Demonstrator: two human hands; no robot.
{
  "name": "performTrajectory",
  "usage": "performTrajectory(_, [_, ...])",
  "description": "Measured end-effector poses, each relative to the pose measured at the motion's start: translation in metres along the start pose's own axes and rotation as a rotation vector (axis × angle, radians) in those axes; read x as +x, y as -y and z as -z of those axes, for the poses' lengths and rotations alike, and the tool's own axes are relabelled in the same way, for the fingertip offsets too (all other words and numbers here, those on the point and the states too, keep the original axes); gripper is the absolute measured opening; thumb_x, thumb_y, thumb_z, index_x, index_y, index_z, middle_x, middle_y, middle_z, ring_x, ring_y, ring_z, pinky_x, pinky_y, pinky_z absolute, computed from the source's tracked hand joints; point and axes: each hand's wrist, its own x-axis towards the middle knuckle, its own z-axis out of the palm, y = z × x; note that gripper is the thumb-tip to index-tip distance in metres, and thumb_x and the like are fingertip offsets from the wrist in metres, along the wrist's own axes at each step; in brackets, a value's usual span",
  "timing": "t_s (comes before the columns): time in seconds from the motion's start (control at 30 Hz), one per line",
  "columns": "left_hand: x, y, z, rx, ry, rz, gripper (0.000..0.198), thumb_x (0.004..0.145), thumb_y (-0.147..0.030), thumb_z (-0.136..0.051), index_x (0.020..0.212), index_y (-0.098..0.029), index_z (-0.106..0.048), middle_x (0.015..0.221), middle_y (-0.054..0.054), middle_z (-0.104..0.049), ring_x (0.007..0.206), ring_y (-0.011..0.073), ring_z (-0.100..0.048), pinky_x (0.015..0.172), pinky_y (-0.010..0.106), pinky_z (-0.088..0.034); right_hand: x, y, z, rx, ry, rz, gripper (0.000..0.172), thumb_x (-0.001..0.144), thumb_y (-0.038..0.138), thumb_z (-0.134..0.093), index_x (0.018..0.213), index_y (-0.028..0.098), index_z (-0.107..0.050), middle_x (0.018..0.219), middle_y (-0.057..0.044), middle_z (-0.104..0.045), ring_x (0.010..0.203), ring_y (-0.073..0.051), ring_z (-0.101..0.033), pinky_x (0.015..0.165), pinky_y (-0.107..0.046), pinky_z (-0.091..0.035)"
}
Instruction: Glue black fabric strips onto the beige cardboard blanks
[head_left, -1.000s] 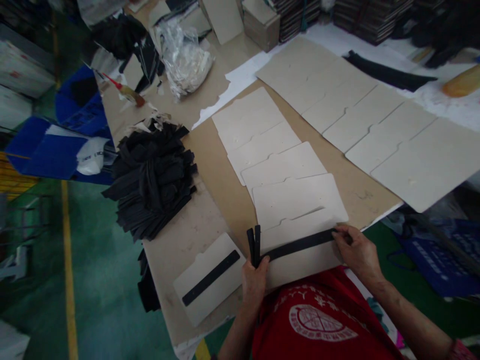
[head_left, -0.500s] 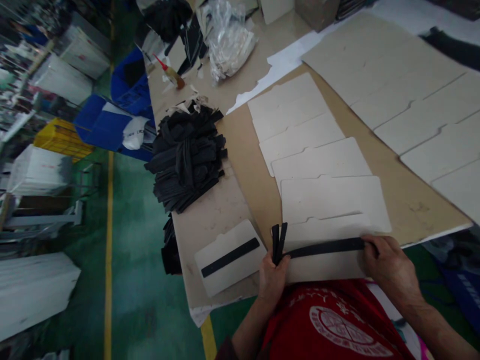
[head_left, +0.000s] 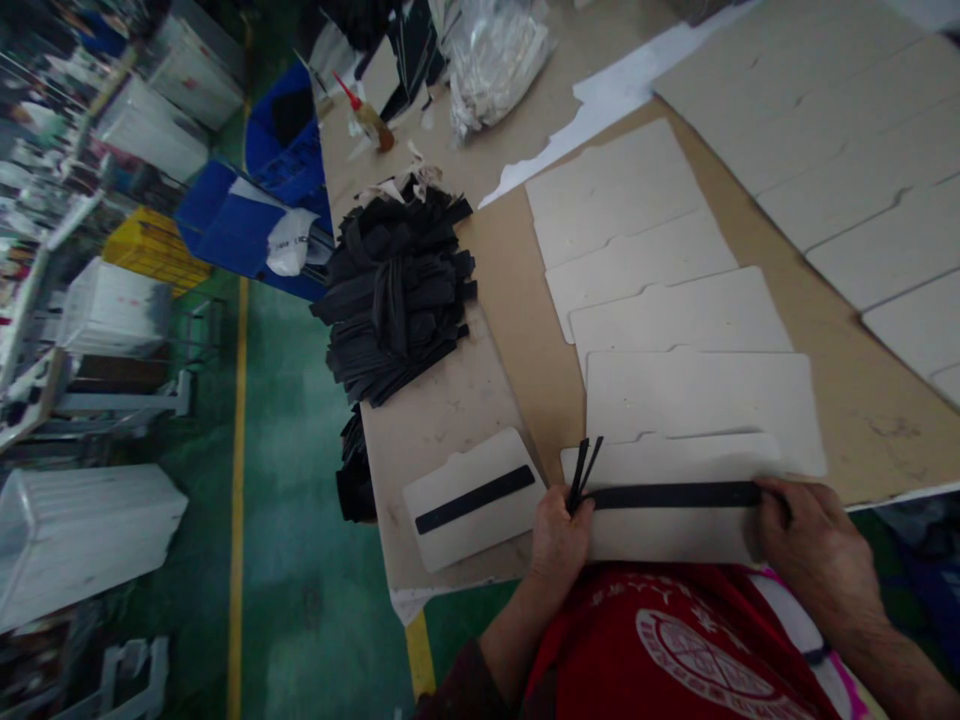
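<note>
A long black strip [head_left: 675, 495] lies straight across the nearest pale board panel [head_left: 667, 535], at the table edge by my red apron. My left hand [head_left: 562, 530] pinches the strip's left end and also grips some narrow black strips [head_left: 581, 470] that stick up from the fingers. At the other end, my right hand [head_left: 814, 530] is closed on the strip, its fingertips partly hidden. To the left rests another panel [head_left: 480, 540] with a black strip [head_left: 476, 498] along its middle. Beyond my hands, several bare panels [head_left: 697, 395] overlap in a fanned row.
A heap of black strips [head_left: 397, 290] sits at the table's left edge. Behind it are a glue bottle with a red tip [head_left: 371, 120] and a clear plastic bag [head_left: 495, 70]. More overlapping panels [head_left: 840, 150] spread on the right. Blue crates [head_left: 240, 230] stand on the green floor.
The strip between my hands has gone from slightly curved to straight and flat along the panel. The view has shifted a little, moving the table contents rightward in the picture.
</note>
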Motion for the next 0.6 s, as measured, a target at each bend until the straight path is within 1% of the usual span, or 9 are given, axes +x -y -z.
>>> performTrajectory(0.17, [0.004, -0.001, -0.003, 0.067, -0.001, 0.015, 0.019, 0.089, -0.021, -0.069, 0.106, -0.013, -0.073, 0.107, 0.014, -0.077, 0.104, 0.0271, -0.071, 0.095, 0.034, -0.05, 0.001, 0.002, 0.001, -0.013, 0.005, -0.024, 0.023, 0.097, 0.03, -0.045, 0.099, 0.02, -0.066, 0.094, -0.01, -0.069, 0.084, -0.026, -0.069, 0.07, -0.035, -0.054])
performTrajectory(0.37, [0.003, -0.008, -0.002, 0.107, 0.002, 0.034, 0.02, 0.088, -0.018, -0.069, 0.107, -0.013, -0.072, 0.108, 0.015, -0.077, 0.105, 0.0278, -0.071, 0.095, 0.035, -0.05, 0.0, 0.001, 0.002, -0.023, 0.001, 0.027, 0.022, 0.098, 0.028, -0.046, 0.099, 0.018, -0.066, 0.096, -0.01, -0.068, 0.085, -0.025, -0.068, 0.073, -0.034, -0.053])
performTrajectory(0.6, [0.002, -0.012, -0.001, 0.138, 0.014, 0.031, 0.018, 0.089, -0.016, -0.067, 0.106, -0.013, -0.071, 0.108, 0.015, -0.076, 0.103, 0.0273, -0.07, 0.093, 0.034, -0.05, 0.001, 0.001, 0.001, -0.024, -0.013, 0.035, 0.021, 0.097, 0.026, -0.047, 0.099, 0.017, -0.067, 0.093, -0.01, -0.068, 0.082, -0.024, -0.067, 0.07, -0.033, -0.053])
